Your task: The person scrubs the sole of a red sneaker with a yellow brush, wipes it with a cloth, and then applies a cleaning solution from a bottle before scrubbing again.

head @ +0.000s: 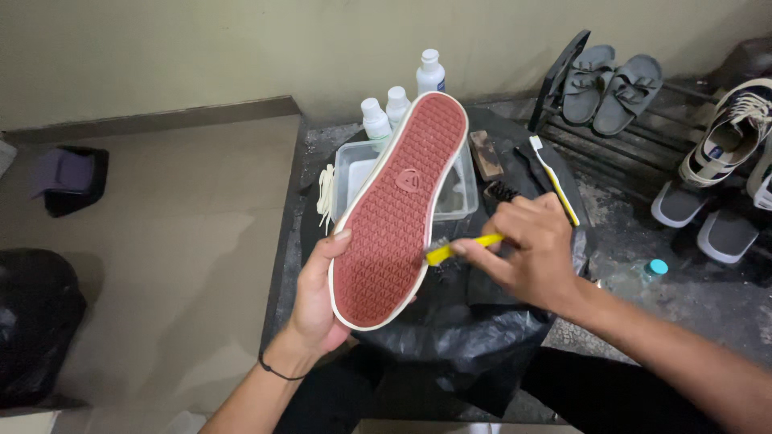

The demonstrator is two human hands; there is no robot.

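Observation:
My left hand (315,297) grips a sneaker (398,209) from below, sole up; the sole is reddish-brown with a cream rim. My right hand (527,249) is closed on a small yellow-handled brush (462,246), whose head touches the sole's right edge near the heel. Both hands hover over a black plastic sheet (466,337).
A clear plastic tub (354,165) sits behind the shoe with three white bottles (430,72) beyond it. A wooden brush (485,154), a toothbrush (555,181) and white laces (326,193) lie nearby. A rack at right holds grey sandals (611,80) and sneakers (728,137). A black bag (32,321) stands left.

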